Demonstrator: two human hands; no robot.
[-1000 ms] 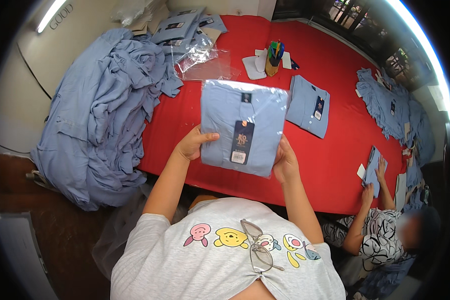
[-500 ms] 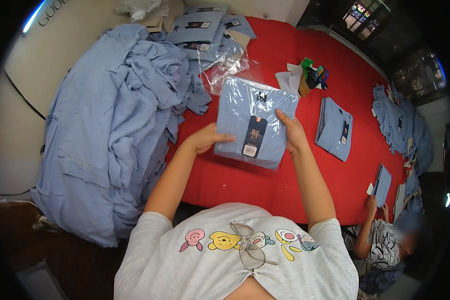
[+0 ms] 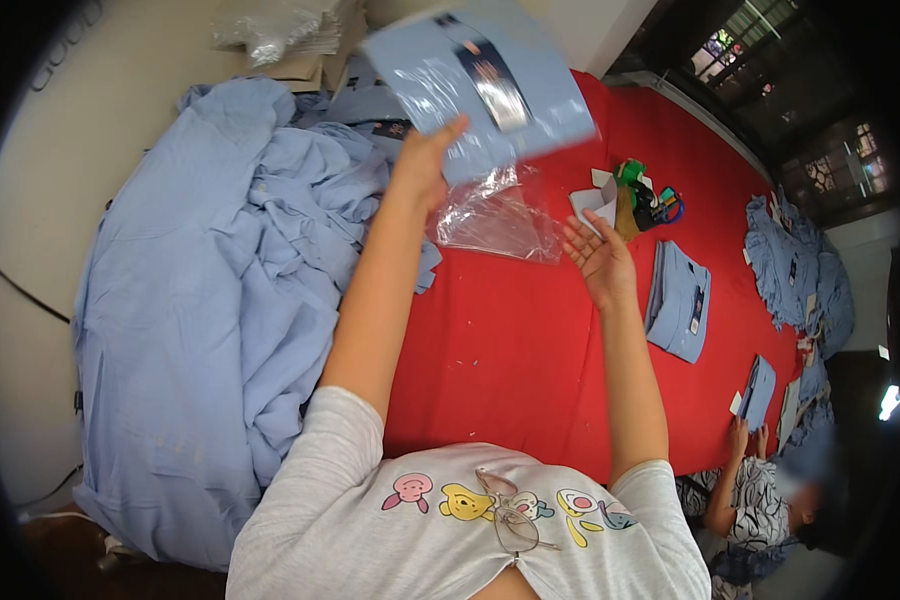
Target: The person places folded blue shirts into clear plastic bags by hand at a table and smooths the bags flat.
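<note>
My left hand (image 3: 429, 165) grips the lower left edge of a folded blue shirt in a clear plastic bag (image 3: 545, 95). The packet is raised and tilted toward the far side, with a dark tag on its front. My right hand (image 3: 602, 262) is empty, palm up with its fingers apart, below and to the right of the packet. Between the two hands an empty clear plastic bag (image 3: 500, 230) lies on the red cloth (image 3: 490, 370). To the right of my right hand is a folded blue shirt (image 3: 682, 300) with a dark tag.
A big heap of blue garments (image 3: 200, 330) fills the left side. Behind it are packed shirts (image 3: 360, 95) and more clear plastic bags (image 3: 270, 30). A holder with scissors and tools (image 3: 642, 200) stands at right. At far right a co-worker (image 3: 760, 495) handles a blue folded shirt (image 3: 758, 390).
The packed shirt has gone from in front of me up toward the far side in my left hand. My right hand has let go of it. The clear bag on the cloth is more exposed.
</note>
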